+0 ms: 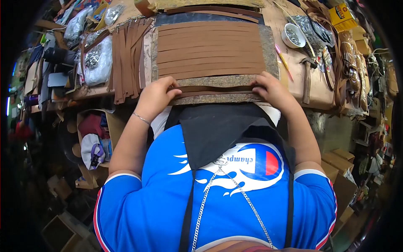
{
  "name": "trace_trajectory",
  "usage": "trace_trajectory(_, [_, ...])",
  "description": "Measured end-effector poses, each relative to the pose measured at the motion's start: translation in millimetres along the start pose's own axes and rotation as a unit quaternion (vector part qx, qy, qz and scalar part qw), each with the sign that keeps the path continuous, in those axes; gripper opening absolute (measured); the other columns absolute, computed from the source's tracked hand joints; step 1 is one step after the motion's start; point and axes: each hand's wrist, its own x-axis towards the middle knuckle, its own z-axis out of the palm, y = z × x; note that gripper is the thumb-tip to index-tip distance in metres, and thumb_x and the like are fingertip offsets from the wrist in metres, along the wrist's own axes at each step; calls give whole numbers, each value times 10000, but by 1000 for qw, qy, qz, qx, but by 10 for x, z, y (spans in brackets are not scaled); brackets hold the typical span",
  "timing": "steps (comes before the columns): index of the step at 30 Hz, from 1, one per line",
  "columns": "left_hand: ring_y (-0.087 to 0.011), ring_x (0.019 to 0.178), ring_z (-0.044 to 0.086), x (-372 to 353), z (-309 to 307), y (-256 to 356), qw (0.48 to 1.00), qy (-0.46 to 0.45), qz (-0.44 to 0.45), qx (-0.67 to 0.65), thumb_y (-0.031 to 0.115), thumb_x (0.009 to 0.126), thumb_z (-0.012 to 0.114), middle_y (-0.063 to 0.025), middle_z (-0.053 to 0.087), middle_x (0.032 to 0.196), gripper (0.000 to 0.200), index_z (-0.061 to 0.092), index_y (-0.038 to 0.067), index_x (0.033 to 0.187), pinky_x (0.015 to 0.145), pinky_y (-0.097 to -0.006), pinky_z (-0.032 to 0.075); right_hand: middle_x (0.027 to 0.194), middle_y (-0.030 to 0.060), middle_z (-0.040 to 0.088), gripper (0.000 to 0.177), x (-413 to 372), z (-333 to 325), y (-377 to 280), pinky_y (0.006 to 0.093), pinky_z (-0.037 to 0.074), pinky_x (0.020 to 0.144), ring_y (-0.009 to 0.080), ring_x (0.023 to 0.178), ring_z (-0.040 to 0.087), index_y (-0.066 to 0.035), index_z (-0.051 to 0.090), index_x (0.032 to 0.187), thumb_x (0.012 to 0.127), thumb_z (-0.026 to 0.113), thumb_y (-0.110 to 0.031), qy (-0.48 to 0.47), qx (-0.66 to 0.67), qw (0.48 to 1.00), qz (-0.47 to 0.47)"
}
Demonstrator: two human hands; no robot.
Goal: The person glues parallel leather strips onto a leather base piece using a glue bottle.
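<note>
Head view: a person stands or sits at a tabletop (pixel 296 89), with both arms reaching out in front. The left hand (pixel 163 90) has its thumb and fingers pinched together on one end of a long, thin, dark brown strip (pixel 214 89). The right hand (pixel 270 89) pinches the other end the same way. So the strip goes across from one hand to the other, over the near part of a rough, worn board (pixel 201 101). It bends a little along its length. I can't tell if its middle touches the board.

A lighter brown strip (pixel 210 95) lies just beside it, on the side close to the person. On the far side, lots of flat brown strips (pixel 210 48) lie side by side in neat rows on the same board.

To the left of the board, more long brown strips (pixel 121 54) lie in a bunch, and their ends hang over the tabletop's edge. To the right, there is a pink and yellow pen (pixel 284 62), and a hammer (pixel 307 82) with its head pointing away from the person. Near them sits a white bowl (pixel 287 40) with small shiny bits (pixel 293 36) in it.
</note>
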Motion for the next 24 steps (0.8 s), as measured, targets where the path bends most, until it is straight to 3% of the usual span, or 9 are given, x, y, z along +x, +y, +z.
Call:
trace_trajectory(4, [-327,846,655,-31,-87,-195,999,10,-2,-41,169,848,698,-153,674,890,171,645,27,929,745,-385,510,991,152,652,221,33,58,190,380,501,852,322,971,629,-59,666,1070,856,693,-106,90,46,995,20])
trace_trajectory(5, [-278,798,650,-26,-65,-237,996,14,-28,-89,152,854,701,-142,668,852,172,652,14,945,739,-351,508,913,159,666,204,14,79,144,367,505,796,305,892,647,-42,647,1041,865,700,-128,116,54,988,89])
trace_trajectory(6, [-278,798,650,-13,-38,-276,996,14,-27,-89,152,854,701,-142,668,852,172,652,14,945,739,-351,508,913,159,666,204,16,75,65,367,505,796,305,892,647,-42,647,1041,865,700,-128,117,53,988,89])
trace_trajectory(8, [-227,754,627,-9,-3,-334,991,43,-58,-112,157,853,716,-120,654,811,189,656,10,956,719,-323,500,818,144,656,210,13,90,-36,355,503,728,285,794,644,-35,619,1001,860,720,-155,157,28,971,177])
trace_trajectory(14, [-185,695,576,8,36,-344,988,98,-90,-81,169,843,732,-77,597,733,206,654,22,963,678,-322,482,756,117,626,247,42,301,255,344,489,670,238,703,605,-25,585,971,842,746,-160,247,73,959,118])
trace_trajectory(24, [-165,681,552,19,120,-457,979,134,-74,-135,126,849,722,-56,570,726,230,612,14,1017,666,-298,471,726,96,587,283,20,396,292,357,473,630,234,664,570,-37,523,850,821,774,-164,317,46,937,140])
